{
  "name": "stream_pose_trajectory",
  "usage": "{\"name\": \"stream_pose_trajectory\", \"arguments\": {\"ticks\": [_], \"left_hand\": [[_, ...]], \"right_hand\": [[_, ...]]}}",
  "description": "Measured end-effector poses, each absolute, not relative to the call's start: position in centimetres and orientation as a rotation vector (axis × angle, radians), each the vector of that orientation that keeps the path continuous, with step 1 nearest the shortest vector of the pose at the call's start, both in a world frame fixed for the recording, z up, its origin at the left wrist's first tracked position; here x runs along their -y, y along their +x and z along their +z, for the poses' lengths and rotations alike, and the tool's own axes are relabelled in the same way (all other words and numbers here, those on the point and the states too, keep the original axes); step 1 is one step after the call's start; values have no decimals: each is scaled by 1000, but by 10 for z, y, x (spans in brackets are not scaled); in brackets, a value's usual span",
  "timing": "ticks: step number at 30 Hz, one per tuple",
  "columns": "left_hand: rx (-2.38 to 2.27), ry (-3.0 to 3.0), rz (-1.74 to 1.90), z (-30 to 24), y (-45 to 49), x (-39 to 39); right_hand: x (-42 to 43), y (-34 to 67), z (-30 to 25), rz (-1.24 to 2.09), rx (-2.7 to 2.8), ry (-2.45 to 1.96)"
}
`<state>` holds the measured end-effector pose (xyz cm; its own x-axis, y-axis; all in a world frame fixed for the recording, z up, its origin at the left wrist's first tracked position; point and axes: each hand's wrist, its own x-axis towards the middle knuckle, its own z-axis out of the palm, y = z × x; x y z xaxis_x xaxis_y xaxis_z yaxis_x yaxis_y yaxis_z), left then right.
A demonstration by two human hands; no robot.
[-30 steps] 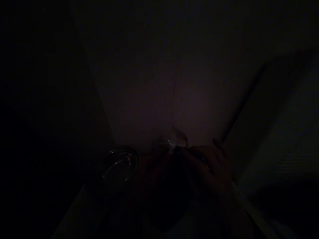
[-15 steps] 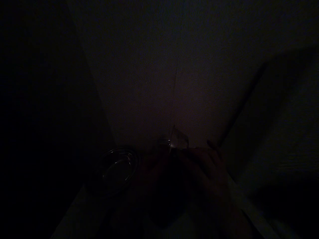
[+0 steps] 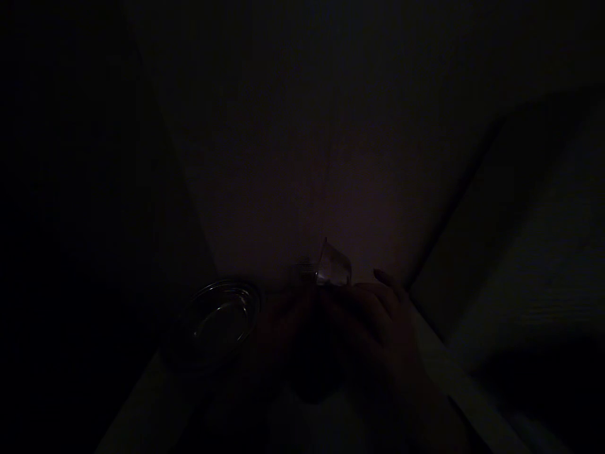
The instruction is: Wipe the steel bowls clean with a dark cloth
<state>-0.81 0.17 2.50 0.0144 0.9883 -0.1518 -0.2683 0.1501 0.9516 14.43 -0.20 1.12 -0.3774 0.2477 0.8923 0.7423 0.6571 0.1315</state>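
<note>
The scene is very dark. A small shiny cup [image 3: 334, 267], tilted onto its side, is in front of me near the middle. My right hand [image 3: 385, 325] reaches it from below right; the inner fingertips meet its lower edge and seem to grip it, while an outer finger sticks up. Left of the cup is a faint ridged thing [image 3: 305, 270] that I cannot make out. My left hand [image 3: 281, 318] is a dim shape just below that thing, its fingers lost in the dark. A shiny round metal bowl [image 3: 250, 312] stands left of my left hand.
A pale wall [image 3: 265, 164] rises behind the cup. On the right a dark slanted panel [image 3: 477, 227] comes close to my right hand. A pale surface edge [image 3: 439, 347] runs along below that panel.
The cup and my right hand have shifted slightly left, and more of the cup's side shows. The view has grown a little darker. The bowl has barely moved in the picture.
</note>
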Motion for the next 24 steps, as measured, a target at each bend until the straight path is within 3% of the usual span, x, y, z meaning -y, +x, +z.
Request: {"name": "stream_pose_trajectory", "arguments": {"ticks": [14,24], "left_hand": [[-933,981,1183,22,-4,2],[-1072,936,1238,24,-8,-2]], "right_hand": [[5,150,19,-715,1855,-867],[8,147,17,-692,1947,-781]]}}
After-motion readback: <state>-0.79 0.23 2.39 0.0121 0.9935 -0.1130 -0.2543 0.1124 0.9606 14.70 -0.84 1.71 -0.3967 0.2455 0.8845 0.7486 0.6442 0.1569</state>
